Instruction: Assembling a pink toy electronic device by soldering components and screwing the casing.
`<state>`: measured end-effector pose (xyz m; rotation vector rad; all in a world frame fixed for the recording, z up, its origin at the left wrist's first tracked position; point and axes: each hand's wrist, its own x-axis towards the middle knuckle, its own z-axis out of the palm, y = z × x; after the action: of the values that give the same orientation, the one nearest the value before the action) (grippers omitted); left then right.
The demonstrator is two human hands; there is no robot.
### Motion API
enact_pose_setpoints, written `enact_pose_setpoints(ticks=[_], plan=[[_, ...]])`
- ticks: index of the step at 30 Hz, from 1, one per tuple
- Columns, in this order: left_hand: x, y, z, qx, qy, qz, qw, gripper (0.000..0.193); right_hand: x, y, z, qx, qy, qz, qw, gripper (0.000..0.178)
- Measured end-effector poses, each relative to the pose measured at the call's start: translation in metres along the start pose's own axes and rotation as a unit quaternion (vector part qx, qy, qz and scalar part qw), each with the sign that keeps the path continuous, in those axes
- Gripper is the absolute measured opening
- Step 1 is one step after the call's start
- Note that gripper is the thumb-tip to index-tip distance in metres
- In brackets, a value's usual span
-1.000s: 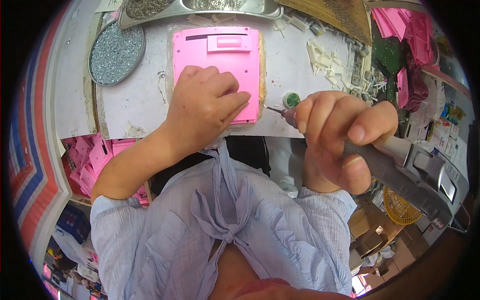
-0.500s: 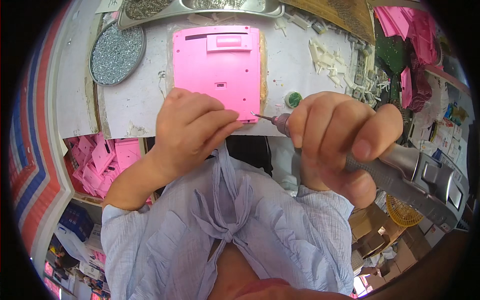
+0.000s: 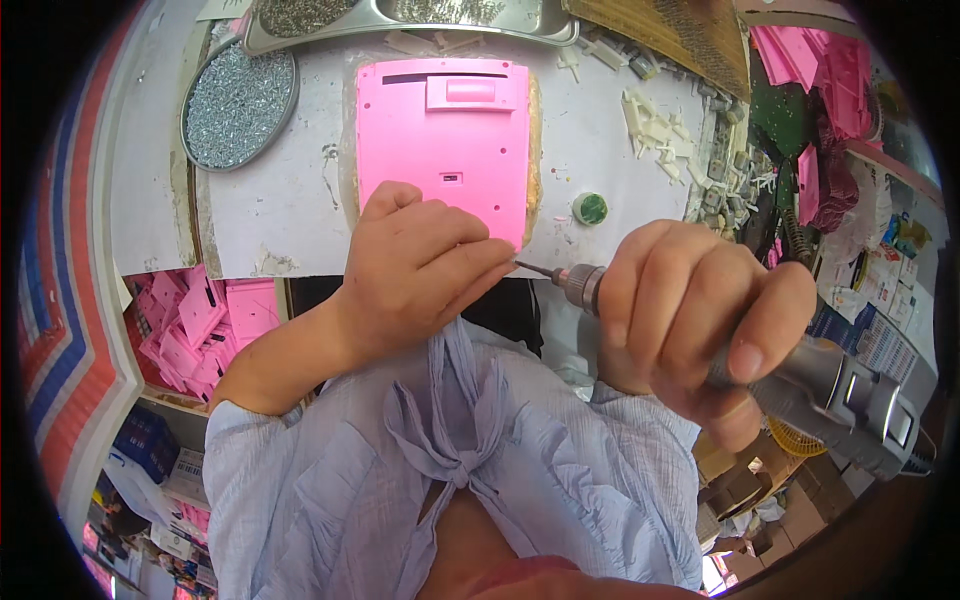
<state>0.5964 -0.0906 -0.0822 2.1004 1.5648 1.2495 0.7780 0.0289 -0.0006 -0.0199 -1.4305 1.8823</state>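
Observation:
A flat pink plastic case (image 3: 440, 130) lies on padding on the white table in front of me, showing small screw holes, a slot and a raised block. My left hand (image 3: 425, 255) rests over its near edge, thumb and fingertips pressed together at the near right corner; what they pinch, if anything, is hidden. A grey electric screwdriver (image 3: 830, 400) is gripped in my right hand (image 3: 705, 310), fingers wrapped round its body. Its thin bit (image 3: 535, 268) points left and meets my left fingertips beside that corner.
A round tray (image 3: 226, 169) of small silver screws stands at the left. Behind the case sits a metal tray (image 3: 420, 30) with more small parts. A round green-topped piece (image 3: 590, 208) and white plastic pieces (image 3: 655, 130) lie to the right. Pink parts (image 3: 200, 315) fill a bin below left.
The screwdriver bit has drawn back from the case's corner hole to my left fingertips. My left fingers have moved right and now cover that corner. The whole view has shifted slightly.

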Motion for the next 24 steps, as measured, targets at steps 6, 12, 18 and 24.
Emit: enact_pose_setpoints(ticks=[6,12,18,24], plan=[[0.001,-0.002,0.000,-0.004,-0.028,-0.009,1.000,0.027,0.005,0.004,-0.012,0.015,-0.035,0.008,0.999,0.026],[0.004,-0.006,-0.013,-0.016,-0.072,-0.044,0.996,0.028,0.001,0.006,-0.021,-0.006,-0.039,0.015,0.999,0.028],[0.002,-0.017,-0.024,0.011,-0.082,-0.056,0.995,0.025,-0.017,0.022,-0.021,-0.020,-0.003,-0.039,0.999,0.031],[0.006,-0.024,-0.031,0.000,-0.083,-0.066,0.994,0.016,-0.029,0.030,-0.011,-0.005,0.033,-0.016,0.999,0.027]])
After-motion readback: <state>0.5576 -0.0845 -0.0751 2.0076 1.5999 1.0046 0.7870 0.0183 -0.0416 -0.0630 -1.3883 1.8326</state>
